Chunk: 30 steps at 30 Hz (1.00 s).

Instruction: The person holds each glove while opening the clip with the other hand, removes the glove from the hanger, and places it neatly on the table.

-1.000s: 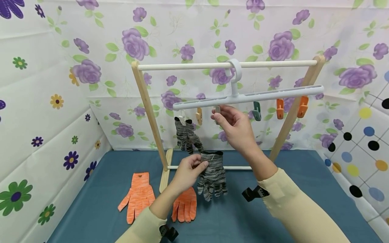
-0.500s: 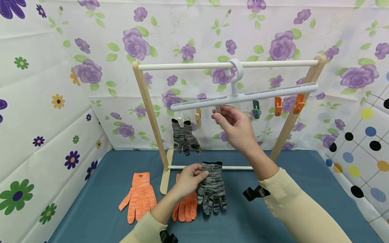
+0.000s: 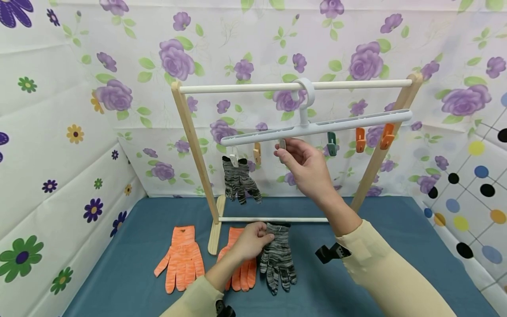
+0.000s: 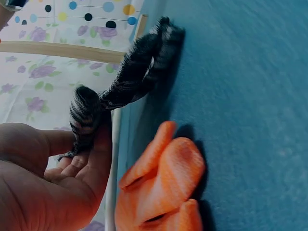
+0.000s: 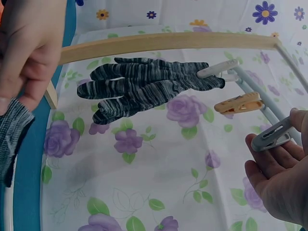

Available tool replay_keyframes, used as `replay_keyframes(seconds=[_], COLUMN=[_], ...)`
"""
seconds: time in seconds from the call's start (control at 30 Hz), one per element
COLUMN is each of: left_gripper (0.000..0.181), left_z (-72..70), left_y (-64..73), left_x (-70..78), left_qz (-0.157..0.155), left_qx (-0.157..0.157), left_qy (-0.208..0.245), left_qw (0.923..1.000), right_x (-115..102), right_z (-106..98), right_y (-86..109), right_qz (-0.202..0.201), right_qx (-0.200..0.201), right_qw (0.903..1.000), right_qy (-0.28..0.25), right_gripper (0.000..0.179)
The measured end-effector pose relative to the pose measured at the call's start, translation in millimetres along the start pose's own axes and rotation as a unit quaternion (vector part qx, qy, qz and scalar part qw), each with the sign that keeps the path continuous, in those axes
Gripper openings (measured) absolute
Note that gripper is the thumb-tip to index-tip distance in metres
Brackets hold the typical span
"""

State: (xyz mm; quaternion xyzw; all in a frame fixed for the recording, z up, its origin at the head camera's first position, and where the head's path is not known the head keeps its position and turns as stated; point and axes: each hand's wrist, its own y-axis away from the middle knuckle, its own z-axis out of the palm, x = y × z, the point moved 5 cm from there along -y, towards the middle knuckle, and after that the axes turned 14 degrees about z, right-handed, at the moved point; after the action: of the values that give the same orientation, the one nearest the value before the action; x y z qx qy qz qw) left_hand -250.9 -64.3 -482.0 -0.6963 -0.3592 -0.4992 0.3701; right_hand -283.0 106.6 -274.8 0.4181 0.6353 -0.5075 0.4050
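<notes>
My left hand (image 3: 251,241) pinches a grey-black striped knit glove (image 3: 279,259) by its cuff, low over the table, fingers hanging downward. Up at the hanger, my right hand (image 3: 306,165) holds a grey clothespin (image 5: 272,137) between thumb and fingers. That clothespin hangs under the white hanger (image 3: 317,127), left of the hook. A second striped glove (image 5: 154,84) dangles from a white clothespin (image 5: 219,69) at the hanger's left end. Between the two sits a yellow-orange clothespin (image 5: 239,103) with nothing in it. In the left wrist view an orange glove (image 4: 163,178) lies beneath the hand.
The hanger hooks over the top rail (image 3: 237,88) of a wooden rack. A green clothespin (image 3: 332,144) and two orange ones (image 3: 360,140) hang on its right side. Another orange glove (image 3: 182,259) lies flat on the blue tabletop (image 3: 336,290) at left. Floral cloth stands behind.
My left hand has lowered the striped glove toward the table, in front of the rack's lower bar. The hanger has swung slightly left. My right hand stays at the grey clothespin.
</notes>
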Motion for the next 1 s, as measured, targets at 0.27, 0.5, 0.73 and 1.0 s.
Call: replay_keyframes(seconds=[0.27, 0.5, 0.73, 1.0], left_gripper=[0.013, 0.016, 0.030, 0.049], left_z=[1.4, 6.1, 12.5, 14.4], left_y=[-1.8, -4.3, -6.1, -7.2], left_x=[-7.2, -9.2, -9.1, -7.5], left_qz=[0.007, 0.030, 0.023, 0.007], left_qx=[0.000, -0.009, -0.026, -0.011], left_qy=[-0.118, -0.209, -0.273, -0.308], left_qw=[0.9930, 0.9774, 0.9614, 0.9512], right_x=[-1, -1, -1, -2], right_z=[1, 1, 1, 1], right_y=[0.6, 0.4, 1.1, 1.4], right_qz=[-0.004, -0.005, -0.004, -0.011], right_qx=[0.000, -0.001, 0.002, -0.001], right_qw=[1.0000, 1.0000, 1.0000, 0.9999], right_qy=[0.000, -0.001, 0.002, 0.002], right_gripper=[0.039, 0.040, 0.040, 0.039])
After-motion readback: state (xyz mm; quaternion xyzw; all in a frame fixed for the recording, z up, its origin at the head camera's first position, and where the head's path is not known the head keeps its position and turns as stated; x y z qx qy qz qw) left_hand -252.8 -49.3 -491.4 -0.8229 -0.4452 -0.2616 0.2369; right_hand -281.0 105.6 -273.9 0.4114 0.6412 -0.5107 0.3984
